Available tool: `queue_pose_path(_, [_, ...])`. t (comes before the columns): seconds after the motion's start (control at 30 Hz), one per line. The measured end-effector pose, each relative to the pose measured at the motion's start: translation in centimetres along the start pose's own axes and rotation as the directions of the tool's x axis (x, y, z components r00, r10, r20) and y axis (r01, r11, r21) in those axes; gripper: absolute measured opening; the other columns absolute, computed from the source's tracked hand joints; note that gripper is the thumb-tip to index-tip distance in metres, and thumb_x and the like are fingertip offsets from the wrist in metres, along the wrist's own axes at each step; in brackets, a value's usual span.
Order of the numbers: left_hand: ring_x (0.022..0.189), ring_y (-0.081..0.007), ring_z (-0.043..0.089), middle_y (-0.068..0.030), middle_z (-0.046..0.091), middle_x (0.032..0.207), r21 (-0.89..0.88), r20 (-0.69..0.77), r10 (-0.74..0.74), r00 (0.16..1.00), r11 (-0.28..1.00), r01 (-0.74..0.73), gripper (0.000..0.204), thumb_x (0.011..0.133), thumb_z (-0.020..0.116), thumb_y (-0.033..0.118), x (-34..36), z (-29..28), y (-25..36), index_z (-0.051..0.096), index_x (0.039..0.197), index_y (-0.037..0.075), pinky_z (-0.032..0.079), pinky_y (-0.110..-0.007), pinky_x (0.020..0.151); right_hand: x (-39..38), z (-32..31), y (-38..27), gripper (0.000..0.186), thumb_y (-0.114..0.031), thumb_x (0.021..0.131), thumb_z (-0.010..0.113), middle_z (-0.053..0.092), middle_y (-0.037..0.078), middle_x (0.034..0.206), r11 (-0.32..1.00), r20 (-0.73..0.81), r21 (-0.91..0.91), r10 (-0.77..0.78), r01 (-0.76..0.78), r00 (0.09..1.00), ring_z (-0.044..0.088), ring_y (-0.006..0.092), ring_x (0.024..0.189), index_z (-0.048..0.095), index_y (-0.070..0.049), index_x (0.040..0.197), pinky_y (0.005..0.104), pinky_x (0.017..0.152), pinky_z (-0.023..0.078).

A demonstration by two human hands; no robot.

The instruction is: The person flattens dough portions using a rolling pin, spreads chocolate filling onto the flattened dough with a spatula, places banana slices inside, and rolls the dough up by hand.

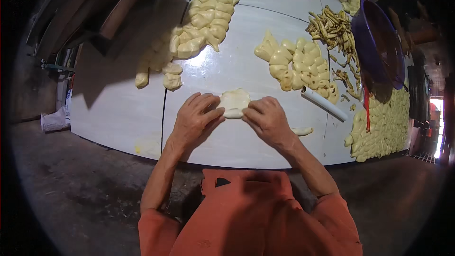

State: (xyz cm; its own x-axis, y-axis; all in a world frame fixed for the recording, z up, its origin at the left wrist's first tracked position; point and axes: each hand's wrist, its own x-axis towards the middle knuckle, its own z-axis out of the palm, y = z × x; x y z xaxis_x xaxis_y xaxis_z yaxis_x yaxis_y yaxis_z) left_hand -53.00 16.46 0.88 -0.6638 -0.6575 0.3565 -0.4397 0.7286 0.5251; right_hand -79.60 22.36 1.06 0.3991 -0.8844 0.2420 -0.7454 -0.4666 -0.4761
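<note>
A flattened round of pale dough (235,98) lies on the white tabletop (218,147), its near edge folded into a narrow roll. My left hand (194,121) grips the left end of that roll with curled fingers, and my right hand (265,118) grips the right end the same way. Beyond my right hand, a white tube (323,104) lies at a slant. A short pale rolled piece (302,131) rests beside my right wrist, partly hidden by it.
Dough lumps cover areas at the back left (208,19), centre right (298,66) and right edge (379,128). A pile of brownish strips (332,31) sits beside a purple basin (379,42) with a red utensil (367,114) below it. A white sack (54,121) stands off the left edge.
</note>
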Motion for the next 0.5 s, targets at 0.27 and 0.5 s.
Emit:
queue_pose_path(0.27, [0.102, -0.0301, 0.070, -0.0121, 0.072, 0.114, 0.107, -0.078, -0.055, 0.995, 0.992, 0.063, 0.033, 0.082, 0.084, 0.011, 0.5, 0.3, 1.2, 0.075, 0.113, 0.014, 0.054, -0.048, 0.095, 0.2, -1.0, -0.3, 0.029, -0.019, 0.090, 0.077, 0.067, 0.007, 0.102, 0.994, -0.043, -0.080, -0.074, 0.070, 0.996, 0.065, 0.0254, 0.094, 0.069, -0.010, 0.117, 0.0419, 0.088, 0.049])
queue_pose_path(0.5, [0.102, -0.0303, 0.070, -0.0115, 0.072, 0.111, 0.088, -0.156, -0.117, 0.981, 0.987, 0.132, 0.032, 0.083, 0.081, 0.009, 0.9, -0.1, 1.6, 0.075, 0.115, 0.012, 0.056, -0.042, 0.087, 1.2, -1.8, -0.3, 0.029, -0.016, 0.092, 0.076, 0.068, 0.008, 0.110, 0.997, -0.083, -0.068, -0.037, 0.031, 0.996, 0.066, 0.0258, 0.099, 0.070, -0.007, 0.119, 0.0423, 0.088, 0.050])
